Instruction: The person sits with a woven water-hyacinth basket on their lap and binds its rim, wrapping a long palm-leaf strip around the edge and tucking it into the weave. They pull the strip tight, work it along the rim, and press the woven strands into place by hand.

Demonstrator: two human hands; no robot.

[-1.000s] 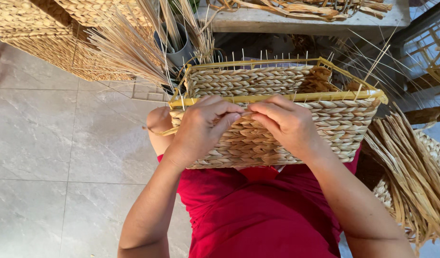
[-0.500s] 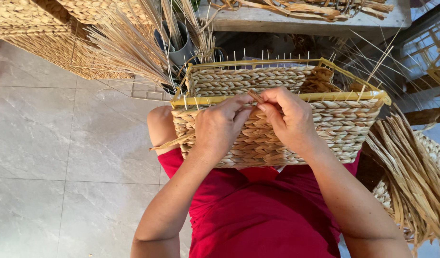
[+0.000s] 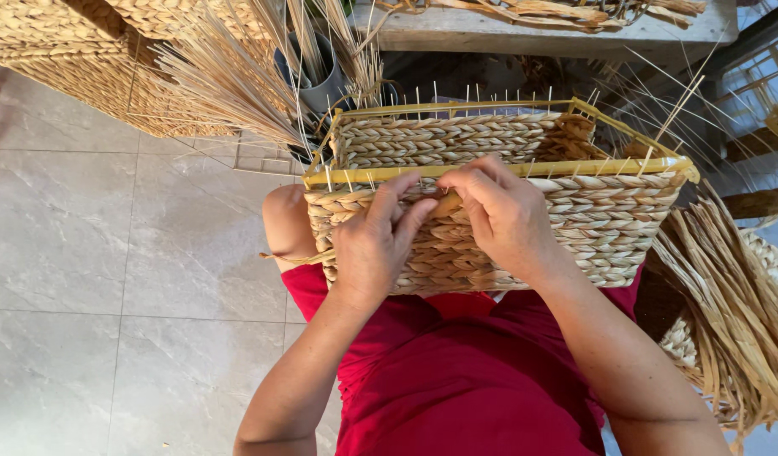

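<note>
Basket: rectangular woven straw basket with a yellow frame rim (image 3: 609,221), resting on the lap of the person in red clothing (image 3: 465,380), its near wall facing the camera.
Left hand (image 3: 374,247): pressed against the near wall just below the rim, fingers curled together on the weave.
Right hand (image 3: 505,216): beside the left, fingers pinched on a tan straw strand (image 3: 446,204) at the top of the wall.
Right of lap: loose bundle of dried straw strips (image 3: 735,295).
Floor: grey tiled floor (image 3: 110,279), woven baskets (image 3: 76,59) at its far left corner.

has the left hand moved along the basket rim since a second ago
Yes. The left hand has slid lower down the basket wall, below the yellow rim.
</note>
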